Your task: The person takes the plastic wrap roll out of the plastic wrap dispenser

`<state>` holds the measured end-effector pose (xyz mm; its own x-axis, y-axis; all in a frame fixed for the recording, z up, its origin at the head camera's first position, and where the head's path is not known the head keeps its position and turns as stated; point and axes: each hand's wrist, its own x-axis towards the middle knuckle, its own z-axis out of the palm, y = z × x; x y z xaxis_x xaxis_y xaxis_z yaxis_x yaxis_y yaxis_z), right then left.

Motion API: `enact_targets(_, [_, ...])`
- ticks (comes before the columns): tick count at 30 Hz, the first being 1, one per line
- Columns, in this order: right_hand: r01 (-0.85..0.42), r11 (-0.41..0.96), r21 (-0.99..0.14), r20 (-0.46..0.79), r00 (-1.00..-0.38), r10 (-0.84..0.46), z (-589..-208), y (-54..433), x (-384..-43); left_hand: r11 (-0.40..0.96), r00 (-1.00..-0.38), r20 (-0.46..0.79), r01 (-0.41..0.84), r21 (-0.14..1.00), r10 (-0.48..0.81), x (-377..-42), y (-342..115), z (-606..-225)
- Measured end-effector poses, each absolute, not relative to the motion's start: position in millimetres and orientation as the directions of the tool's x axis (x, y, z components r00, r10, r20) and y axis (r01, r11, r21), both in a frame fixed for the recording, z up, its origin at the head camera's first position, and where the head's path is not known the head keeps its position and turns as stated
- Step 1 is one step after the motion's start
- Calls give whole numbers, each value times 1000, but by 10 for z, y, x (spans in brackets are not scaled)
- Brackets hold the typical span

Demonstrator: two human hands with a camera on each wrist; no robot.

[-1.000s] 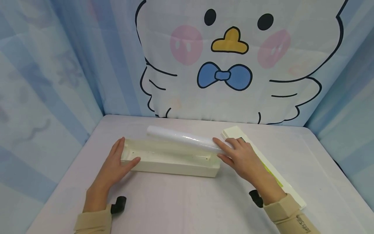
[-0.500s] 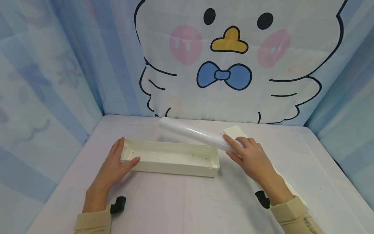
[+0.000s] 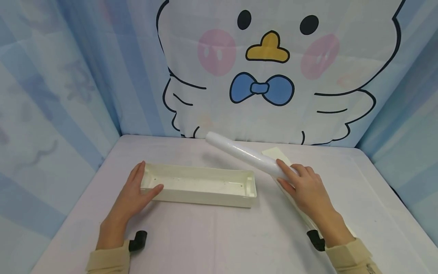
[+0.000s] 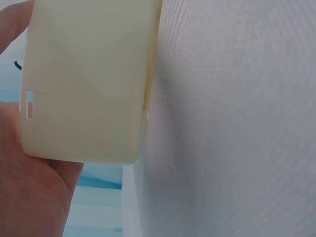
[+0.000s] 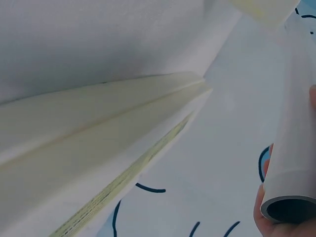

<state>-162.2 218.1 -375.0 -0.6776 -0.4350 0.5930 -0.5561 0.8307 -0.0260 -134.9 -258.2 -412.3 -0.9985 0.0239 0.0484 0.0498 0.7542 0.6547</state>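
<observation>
A long cream box (image 3: 202, 187) without its lid stands on the table, nothing inside it. My left hand (image 3: 131, 198) holds its left end, thumb over the front rim and fingers at the back corner; the left wrist view shows the box's end wall (image 4: 84, 84) against the palm. My right hand (image 3: 313, 196) grips the near end of a white roll of plastic film (image 3: 243, 154), tilted with its far end raised behind the box. In the right wrist view the roll's hollow tube end (image 5: 291, 210) shows. Below the right arm lies a long cream lid (image 3: 275, 153), partly hidden.
A white cloth covers the table (image 3: 205, 239). At its back hangs a curtain (image 3: 260, 121) with a cartoon duck, and blue striped curtains (image 3: 51, 114) close in the sides. A black wrist camera (image 3: 138, 240) sits at the left cuff.
My right hand has carried the roll up and out of the box, to the right and over the lid. The left hand and the box have stayed in place.
</observation>
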Motion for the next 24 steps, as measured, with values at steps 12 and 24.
enact_targets(12, [-491,870,-44,605,-706,-368,-3781,2312,-1544,754,-998,57,57,654,26,-1351,-2589,-4128])
enact_targets(24, [-367,927,-80,492,-823,-283,-3780,2390,-1428,755,-998,52,51,653,22,-1354,-2589,-4141])
